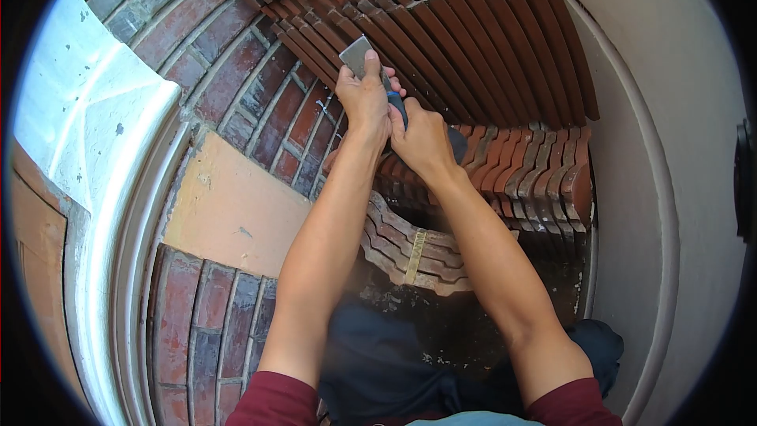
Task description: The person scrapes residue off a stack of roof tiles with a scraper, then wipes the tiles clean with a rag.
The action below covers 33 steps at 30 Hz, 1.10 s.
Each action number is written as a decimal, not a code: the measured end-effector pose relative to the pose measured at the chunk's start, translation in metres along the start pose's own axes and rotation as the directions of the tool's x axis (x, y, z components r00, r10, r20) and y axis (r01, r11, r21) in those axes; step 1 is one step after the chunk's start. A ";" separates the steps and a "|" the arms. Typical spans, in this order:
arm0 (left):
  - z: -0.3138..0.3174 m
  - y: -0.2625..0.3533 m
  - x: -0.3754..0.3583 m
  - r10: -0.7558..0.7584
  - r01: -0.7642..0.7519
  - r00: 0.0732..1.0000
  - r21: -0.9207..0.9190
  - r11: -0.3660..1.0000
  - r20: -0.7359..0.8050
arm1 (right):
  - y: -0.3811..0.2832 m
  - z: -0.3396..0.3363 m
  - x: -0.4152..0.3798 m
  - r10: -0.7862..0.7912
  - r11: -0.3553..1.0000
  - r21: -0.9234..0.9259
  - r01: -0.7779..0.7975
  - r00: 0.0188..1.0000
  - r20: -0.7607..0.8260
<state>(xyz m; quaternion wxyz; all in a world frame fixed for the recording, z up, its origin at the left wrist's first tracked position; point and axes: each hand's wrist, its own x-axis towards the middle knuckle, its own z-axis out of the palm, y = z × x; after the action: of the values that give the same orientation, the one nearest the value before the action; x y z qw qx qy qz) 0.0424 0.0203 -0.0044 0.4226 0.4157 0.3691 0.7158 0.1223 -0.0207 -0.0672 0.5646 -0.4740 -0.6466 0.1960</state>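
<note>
A scraper (354, 53) with a flat grey metal blade and a dark handle is held out in front of me, its blade pointing up and to the left. My left hand (366, 99) is closed around it near the blade, thumb lying along the metal. Just below and to the right, my right hand (426, 138) is closed on the dark handle. Both hands are close together in front of a stack of ribbed brown roof tiles (465, 47). Part of the handle is hidden by my fingers.
Wavy-edged tiles (528, 166) lie stacked below the tall stack, and more tiles (430, 256) with a yellowish strip lie nearer my legs. A brick wall (229, 79) with a peach panel (233, 201) rises at left. A smooth pale wall (631, 213) curves along the right.
</note>
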 end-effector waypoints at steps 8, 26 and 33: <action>0.005 -0.003 0.006 0.017 -0.016 1.000 -0.021 1.000 0.018 | 0.003 -0.003 0.008 -0.010 0.999 -0.035 0.009 0.999 -0.033; 0.007 0.010 -0.005 0.199 -0.172 0.980 0.389 0.905 -0.029 | -0.006 -0.008 0.002 0.073 0.980 0.177 -0.088 0.993 0.091; 0.003 0.005 -0.001 0.262 -0.247 0.965 0.398 0.884 0.018 | -0.003 0.003 0.003 0.029 0.976 0.215 -0.035 0.999 0.031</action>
<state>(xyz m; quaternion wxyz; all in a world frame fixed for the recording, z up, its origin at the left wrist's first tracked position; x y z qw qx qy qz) 0.0435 0.0183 0.0011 0.2253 0.5242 0.4563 0.6828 0.1189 -0.0190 -0.0641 0.6003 -0.4176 -0.6217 0.2806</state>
